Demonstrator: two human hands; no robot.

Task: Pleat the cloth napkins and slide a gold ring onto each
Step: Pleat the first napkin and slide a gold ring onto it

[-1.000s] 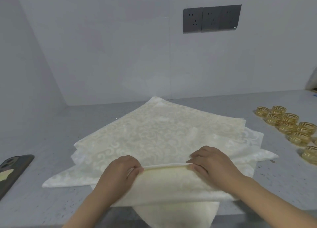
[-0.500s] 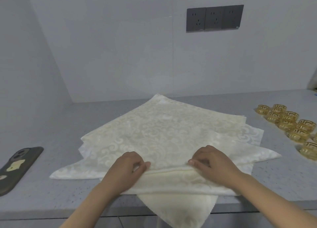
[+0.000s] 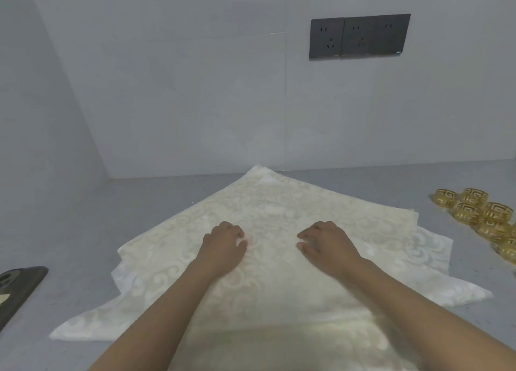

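Note:
A stack of cream napkins (image 3: 275, 200) with a scroll pattern lies spread on the grey counter (image 3: 131, 211), corners fanned out. On the top napkin, my left hand (image 3: 223, 245) and my right hand (image 3: 326, 243) rest side by side near its middle, fingers curled and pinching the cloth. The near part of that napkin lies doubled under my forearms and hangs over the counter's front edge. Several gold rings (image 3: 484, 217) with a key pattern sit in a cluster at the right, apart from the napkins.
A dark phone (image 3: 16, 289) lies at the left edge of the counter. A grey wall runs behind and on the left, with a black socket panel (image 3: 359, 37) up on it.
Both hands have moved away from me, from the fold near the front edge to the napkin's middle, carrying the cloth forward. The view has tilted up slightly.

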